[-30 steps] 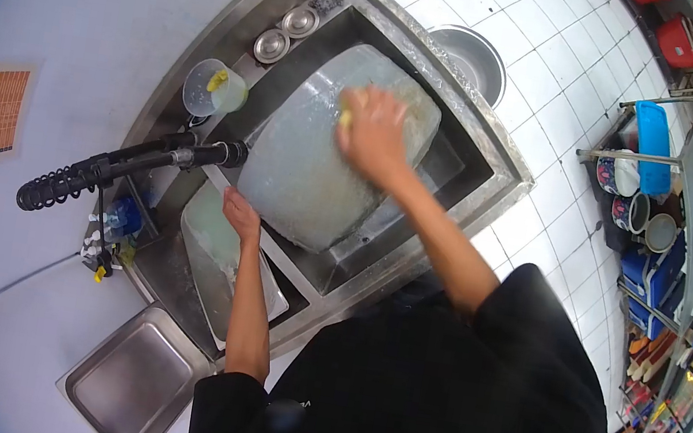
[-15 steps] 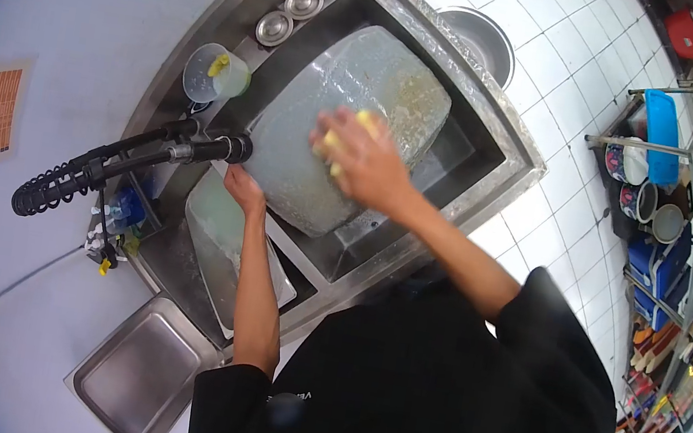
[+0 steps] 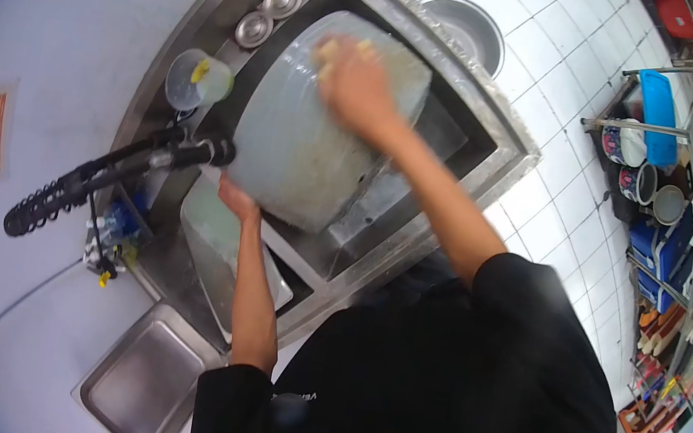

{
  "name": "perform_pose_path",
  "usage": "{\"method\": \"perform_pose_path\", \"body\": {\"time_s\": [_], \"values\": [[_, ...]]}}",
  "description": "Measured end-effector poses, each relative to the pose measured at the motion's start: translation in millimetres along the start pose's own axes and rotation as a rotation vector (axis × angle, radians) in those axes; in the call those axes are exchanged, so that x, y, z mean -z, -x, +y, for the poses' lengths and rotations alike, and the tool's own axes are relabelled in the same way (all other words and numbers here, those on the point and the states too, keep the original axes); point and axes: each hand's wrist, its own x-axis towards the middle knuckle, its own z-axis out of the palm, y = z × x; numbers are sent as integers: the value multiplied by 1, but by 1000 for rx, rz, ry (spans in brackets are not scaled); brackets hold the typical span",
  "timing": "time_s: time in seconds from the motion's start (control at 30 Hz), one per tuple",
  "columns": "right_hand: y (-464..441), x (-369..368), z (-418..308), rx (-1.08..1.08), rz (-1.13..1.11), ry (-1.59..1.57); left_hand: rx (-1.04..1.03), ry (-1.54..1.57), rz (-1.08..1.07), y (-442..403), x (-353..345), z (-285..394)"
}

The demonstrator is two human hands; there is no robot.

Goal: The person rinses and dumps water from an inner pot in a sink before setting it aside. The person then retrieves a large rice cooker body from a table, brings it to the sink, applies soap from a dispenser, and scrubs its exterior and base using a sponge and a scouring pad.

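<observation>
A large, wet, translucent plastic tub [image 3: 295, 151] lies tilted in the sink basin [image 3: 450, 156], its broad face turned up. My right hand [image 3: 359, 97] presses a yellow sponge [image 3: 330, 53] against the upper part of that face, fingers curled over it. At the tub's lower left edge, my left hand [image 3: 238, 199] is closed on the rim; some of its fingers are hidden beneath. A black spray faucet [image 3: 215, 148] hangs just above the left hand. Another pale translucent container [image 3: 214, 233] rests in the second basin, beside my left forearm.
On the sink ledge stand a plastic measuring cup [image 3: 198, 80] with something yellow inside and two round metal strainers [image 3: 282, 2]. A steel pan [image 3: 144, 374] sits at lower left. Beyond the sink are a round metal basin [image 3: 472, 34] and a loaded shelf [image 3: 681, 137].
My right hand has moved the sponge up and slightly left over the tub. My left hand stays at the rim. The whole view has shifted a little.
</observation>
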Motion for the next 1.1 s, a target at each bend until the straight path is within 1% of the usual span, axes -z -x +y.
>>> {"method": "perform_pose_path", "body": {"time_s": [0.03,0.07,0.1,0.13,0.17,0.2,0.23,0.27,0.3,0.33,0.37,0.43,0.47,0.5,0.53,0.57,0.63,0.67,0.73,0.77,0.8,0.83,0.9,0.93,0.97,1.03,1.07,1.1], "values": [[30,7,-6,-4,13,17,-116,-117,-5,5,-1,-15],[65,13,-17,275,37,33,-121,-108,-27,8,1,-23],[79,18,-20,560,61,53,-24,-93,-28,7,0,-28],[68,20,-14,555,68,65,76,-82,-23,6,1,-33],[47,21,-7,459,106,89,75,-71,-22,4,1,-30],[35,20,-6,363,142,107,144,10,-3,3,3,-25],[27,15,-12,370,151,109,205,92,15,1,5,-19],[16,8,-18,285,157,66,188,101,14,0,7,-18],[5,9,-22,197,167,24,74,-8,72,-2,10,-18],[23,11,-27,262,142,28,-34,-116,131,-6,6,-20],[38,16,-26,262,154,39,-43,-103,125,-6,-6,2],[60,24,-17,378,33,-95,-173,-65,-16,12,-16,79],[48,27,-14,388,42,-85,-126,-115,-1,12,-23,94],[33,28,-10,291,85,-72,-132,-108,5,5,-32,95],[18,27,-9,197,120,-69,-243,-190,-26,-5,-40,94],[4,24,-4,208,107,-87,-343,-287,-53,-13,-42,93],[-10,11,2,104,225,-219,-221,-448,-69,-9,-48,135],[10,21,-8,235,198,-213,-209,-460,-49,-11,-52,142],[22,24,8,299,135,-237,-398,-375,53,-9,-56,146],[32,23,12,352,84,-254,-372,-390,58,-8,-55,148],[13,21,22,231,201,-286,-371,-330,53,-9,-56,151],[15,16,23,231,173,-294,-370,-274,46,-8,-55,151],[6,17,12,326,195,-192,-357,-310,67,-12,-55,150],[22,19,-3,456,128,-133,-376,-298,71,-15,-56,149],[22,18,-1,447,110,-140,-386,-297,56,-9,-52,145],[2,16,12,298,148,-179,-342,-349,48,-5,-55,151],[-11,23,7,240,170,-174,-315,-394,48,-2,-52,153],[-2,23,0,250,165,-181,-311,-398,60,0,-49,154]]}}
